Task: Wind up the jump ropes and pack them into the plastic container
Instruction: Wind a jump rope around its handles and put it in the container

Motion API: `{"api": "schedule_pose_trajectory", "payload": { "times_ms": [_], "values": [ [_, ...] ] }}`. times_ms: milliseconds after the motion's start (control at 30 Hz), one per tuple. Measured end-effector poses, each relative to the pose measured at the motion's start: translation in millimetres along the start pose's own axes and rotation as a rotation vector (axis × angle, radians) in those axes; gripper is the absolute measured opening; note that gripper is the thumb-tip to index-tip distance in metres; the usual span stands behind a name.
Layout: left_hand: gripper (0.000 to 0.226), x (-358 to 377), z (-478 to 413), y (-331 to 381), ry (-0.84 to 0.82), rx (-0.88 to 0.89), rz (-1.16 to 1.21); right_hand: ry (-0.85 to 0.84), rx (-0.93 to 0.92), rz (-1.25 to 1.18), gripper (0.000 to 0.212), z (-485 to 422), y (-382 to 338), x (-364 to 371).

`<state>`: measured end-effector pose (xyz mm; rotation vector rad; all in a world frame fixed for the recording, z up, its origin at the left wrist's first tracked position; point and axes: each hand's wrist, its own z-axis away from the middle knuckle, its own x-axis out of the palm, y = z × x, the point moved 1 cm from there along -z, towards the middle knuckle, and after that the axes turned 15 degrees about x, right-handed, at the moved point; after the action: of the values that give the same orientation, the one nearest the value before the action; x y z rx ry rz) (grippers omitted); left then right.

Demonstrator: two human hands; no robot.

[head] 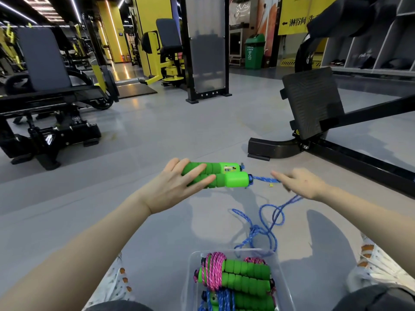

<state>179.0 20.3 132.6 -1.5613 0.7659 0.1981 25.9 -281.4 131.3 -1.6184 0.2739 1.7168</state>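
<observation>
Left hand (177, 187) grips paired green foam handles (215, 176); right hand (301, 184) pinches blue rope (267, 223).

Left hand (177, 187) is wrapped around two green foam handles (219, 176) held side by side above the grey gym floor (157, 135). Right hand (301, 184) pinches the blue rope (267, 223) just right of them, and the rest trails down in loose loops. Near me, a clear plastic container (284, 286) already has a pink-wound rope (213, 270) and a blue one inside.
</observation>
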Motion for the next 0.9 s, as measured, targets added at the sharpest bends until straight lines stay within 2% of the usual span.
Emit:
{"api": "schedule_pose_trajectory", "payload": {
  "times_ms": [67, 133, 200, 233, 300, 333, 400, 467, 567, 733, 900],
  "values": [
    [0.053, 0.3, 6.3, -3.7, -0.034, -0.026, 0.010, 0.197, -0.094, 0.134, 0.057, -2.4, -3.6, -3.6],
    [0.053, 0.6, 7.1, -2.7, -0.034, -0.016, 0.004, 0.173, -0.076, 0.367, 0.048, -9.0, -10.0, 0.6],
    [0.049, 0.4, 0.5, 1.2, -0.013, 0.028, -0.014, 0.110, -0.170, 0.409, 0.042, -9.7, -19.8, 6.9],
    [0.047, 0.7, -3.8, 2.8, -0.003, 0.054, -0.019, 0.090, -0.295, 0.299, 0.048, -5.7, -28.8, 7.4],
    [0.049, 1.8, -10.6, 5.9, 0.021, 0.088, -0.026, 0.041, -0.499, 0.055, 0.073, 7.8, -50.3, 4.1],
    [0.050, 1.7, -12.5, 6.6, 0.034, 0.092, -0.029, 0.004, -0.535, 0.026, 0.085, 14.0, -59.9, 3.7],
    [0.048, 0.3, -14.5, 7.6, 0.058, 0.084, -0.032, -0.010, -0.559, 0.126, 0.098, 20.3, -72.7, 12.2],
    [0.048, -1.7, -16.1, 10.5, 0.073, 0.085, -0.022, 0.041, -0.554, 0.225, 0.089, 20.5, -76.1, 24.1],
    [0.052, -2.0, -16.8, 14.9, 0.070, 0.088, 0.003, 0.076, -0.535, 0.186, 0.056, 23.1, -73.4, 25.4],
    [0.066, -1.1, -19.2, 17.4, 0.087, 0.079, 0.071, 0.113, -0.591, 0.140, 0.050, 21.3, -68.9, 22.3],
    [0.056, -3.9, -24.8, 22.9, 0.127, 0.062, 0.132, 0.133, -0.590, 0.147, 0.043, 18.6, -61.7, 25.5]
  ]
}}
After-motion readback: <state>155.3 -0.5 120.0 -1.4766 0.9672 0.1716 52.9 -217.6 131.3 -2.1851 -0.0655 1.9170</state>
